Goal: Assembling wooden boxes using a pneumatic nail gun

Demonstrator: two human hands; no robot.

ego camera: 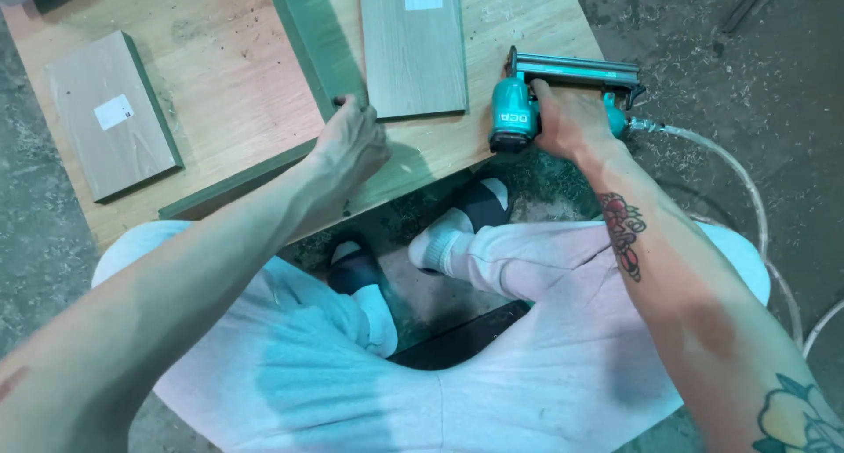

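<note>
My right hand (570,119) grips the handle of a teal pneumatic nail gun (519,110) that rests on the right part of a low wooden board (220,93). A pale air hose (730,167) runs from the gun's back end to the right. My left hand (352,145) presses down on the corner where two green-edged panels (312,40) meet in an L shape, one running away from me, one along the near edge (237,182). Just right of that hand lies a grey wood-grain panel (413,49).
Another grey panel with a white label (110,115) lies on the board's left part. I sit with legs in light trousers, white socks and dark slippers (479,202) under the board. Dusty concrete floor (703,31) surrounds it, and the hose loops at the right.
</note>
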